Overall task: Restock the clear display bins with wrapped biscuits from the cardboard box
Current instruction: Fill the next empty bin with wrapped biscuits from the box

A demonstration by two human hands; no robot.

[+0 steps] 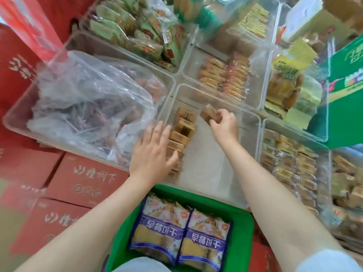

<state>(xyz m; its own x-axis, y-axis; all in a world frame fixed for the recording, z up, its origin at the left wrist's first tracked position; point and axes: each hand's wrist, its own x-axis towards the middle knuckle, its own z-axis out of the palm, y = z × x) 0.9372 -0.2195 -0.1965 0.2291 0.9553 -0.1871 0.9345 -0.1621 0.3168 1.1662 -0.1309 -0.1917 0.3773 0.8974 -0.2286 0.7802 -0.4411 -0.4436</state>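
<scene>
Both hands are down in the middle clear bin (253, 122). Her right hand (224, 124), just above frame centre, pinches one wrapped biscuit (208, 114) by its end and holds it over the bare floor of the bin. Her left hand (153, 154) is spread flat, fingers straight, resting against the near end of a short row of biscuits (181, 134) stood on edge along the bin's left side.

I'd judge the job barely begun for this bin: one thin row is in, and most of the floor to its right shows bare. Neighbouring bins look better stocked, the one at right centre (290, 161) being packed with similar packets, and the upper ones partly filled.

At bottom centre sits a green container (243, 232) holding two purple-labelled biscuit bags (182, 228); whether this is the supply box I can't say. Red cartons (82, 179) stack at lower left. A crumpled plastic bag (88, 103) at left hides what lies inside it. Everything along the top and right edges is smeared, so labels there can't be read.
</scene>
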